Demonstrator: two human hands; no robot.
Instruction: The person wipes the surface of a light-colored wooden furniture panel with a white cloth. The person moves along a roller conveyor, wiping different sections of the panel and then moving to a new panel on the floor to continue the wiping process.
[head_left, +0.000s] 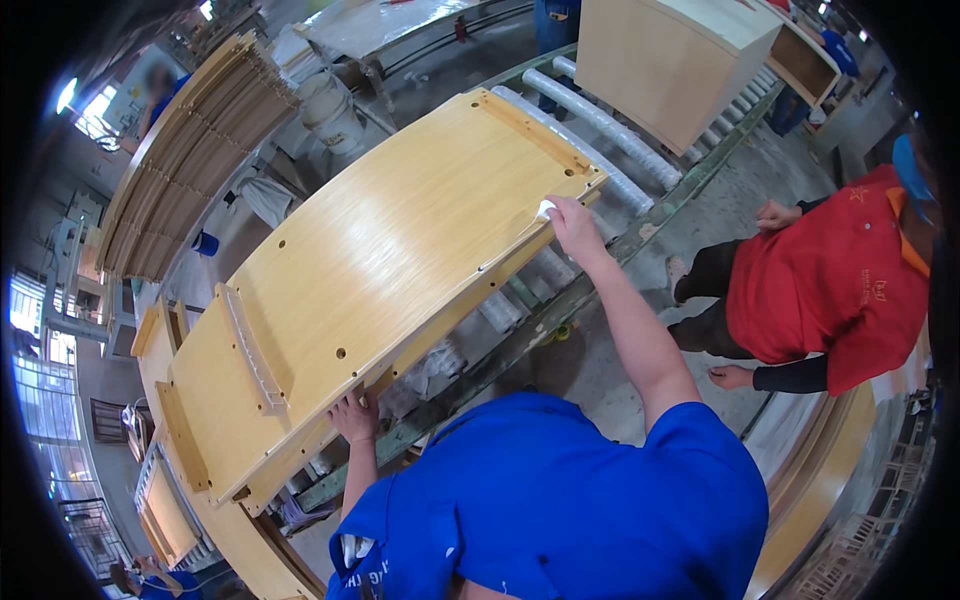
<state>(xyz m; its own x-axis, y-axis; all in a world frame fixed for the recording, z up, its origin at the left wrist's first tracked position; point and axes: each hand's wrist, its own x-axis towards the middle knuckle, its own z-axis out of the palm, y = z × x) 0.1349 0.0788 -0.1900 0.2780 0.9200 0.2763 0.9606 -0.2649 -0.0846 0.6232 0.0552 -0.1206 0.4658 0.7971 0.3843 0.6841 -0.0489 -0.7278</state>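
Note:
A long, light-wood panel (400,220) with a curved outline and drilled holes lies before me, wooden cleats fixed near its ends. At its near edge, left of my body, my left hand (355,415) grips the rim, with part of its fingers hidden against the wood. My right arm reaches out to the panel's far right corner. There my right hand (577,232) is closed on a small white pad (545,210), pressed to the edge; cloth or paper, I cannot tell. Another wooden piece shows under the panel.
A roller conveyor (600,130) with wrapped rollers runs beneath and beyond the panel, carrying a wooden cabinet (670,70). Curved boards are stacked (190,160) at the far left, near a white bucket (332,115). A person in a red shirt (820,290) stands close on my right.

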